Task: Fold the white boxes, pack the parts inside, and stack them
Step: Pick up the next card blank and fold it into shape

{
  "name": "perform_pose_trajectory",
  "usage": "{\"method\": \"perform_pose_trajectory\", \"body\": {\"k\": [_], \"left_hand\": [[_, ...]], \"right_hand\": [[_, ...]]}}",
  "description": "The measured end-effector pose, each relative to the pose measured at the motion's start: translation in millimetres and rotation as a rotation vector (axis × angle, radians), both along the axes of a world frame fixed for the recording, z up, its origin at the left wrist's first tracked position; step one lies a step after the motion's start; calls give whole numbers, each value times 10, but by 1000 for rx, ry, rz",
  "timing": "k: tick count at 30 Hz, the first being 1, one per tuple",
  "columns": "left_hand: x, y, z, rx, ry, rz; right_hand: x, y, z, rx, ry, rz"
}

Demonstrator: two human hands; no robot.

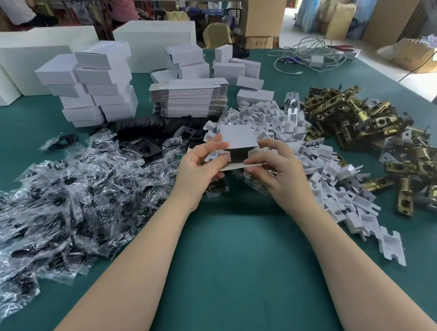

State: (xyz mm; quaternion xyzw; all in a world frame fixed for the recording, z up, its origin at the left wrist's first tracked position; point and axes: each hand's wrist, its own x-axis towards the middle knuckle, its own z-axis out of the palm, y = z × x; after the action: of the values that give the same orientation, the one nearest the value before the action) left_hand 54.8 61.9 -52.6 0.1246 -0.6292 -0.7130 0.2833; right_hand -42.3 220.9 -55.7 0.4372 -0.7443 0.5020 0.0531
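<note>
I hold the white box [238, 143] above the table [231, 255] between both hands, open end toward me for loading. My left hand [199, 166] grips its left side; my right hand [272, 166] pinches the bottom flap, keeping the mouth open.

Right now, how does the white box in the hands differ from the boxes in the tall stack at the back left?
The white box is held above the table by the left hand and right hand; the stacked boxes rest on each other. The white box has an open end facing the camera, with flaps out and a dark inside; the stacked boxes look closed. Both are white card and seem similar in size.
</note>
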Motion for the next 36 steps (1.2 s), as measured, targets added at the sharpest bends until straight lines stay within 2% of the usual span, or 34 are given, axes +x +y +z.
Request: {"method": "perform_pose_trajectory", "body": {"k": [5,8,10,15,18,25,29,33,36], "left_hand": [[48,58,70,51,21,-99],[70,96,82,-60,43,-136],[55,119,65,-152,41,-91],[1,142,-4,-246,44,31],[-9,206,-24,-219,59,31],[39,251,46,-195,53,103],[52,260,52,-265,18,170],[57,291,74,-311,35,176],[72,305,84,-367,41,168]], "right_hand": [[18,-17,13,-34,-33,-19],[64,-52,32,-108,-99,-41],[101,-68,59,-165,-151,-25],[118,-87,61,-212,-128,-116],[140,-80,84,-251,-208,-153],[149,-90,80,-225,-160,-178],[166,-101,69,-188,-191,-240],[171,-107,63,-186,-309,-256],[173,-113,70,-213,-322,-275]]}}
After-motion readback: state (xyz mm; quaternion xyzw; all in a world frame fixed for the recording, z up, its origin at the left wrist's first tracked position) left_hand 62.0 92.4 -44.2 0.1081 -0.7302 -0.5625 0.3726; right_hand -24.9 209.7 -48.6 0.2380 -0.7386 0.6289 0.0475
